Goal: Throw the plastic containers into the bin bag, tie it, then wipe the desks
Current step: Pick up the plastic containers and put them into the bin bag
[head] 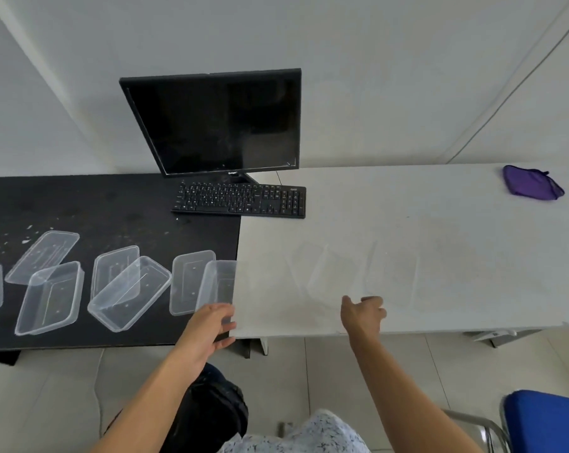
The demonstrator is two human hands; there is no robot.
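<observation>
**Clearing the containers: first pickups under way**

The left hand (213,325) is closing its spread fingers over the near end of a clear plastic container (218,286) lying at the seam where the black desk (113,207) is meeting the white desk (440,240); whether it is gripping yet I cannot tell. The right hand (363,313) is curling over the near edge of another container (329,276), barely visible against the white top, fingers apparently pinching its rim. Beyond the left hand's grip, further leftward, more containers (129,292) are lying scattered. Below that grip, a dark bin bag (217,403) is sitting on the floor. Far beyond the right hand, a purple cloth (531,183) is waiting. By my judgement the next move is calling for lifting both containers and dropping them into the bag.
</observation>
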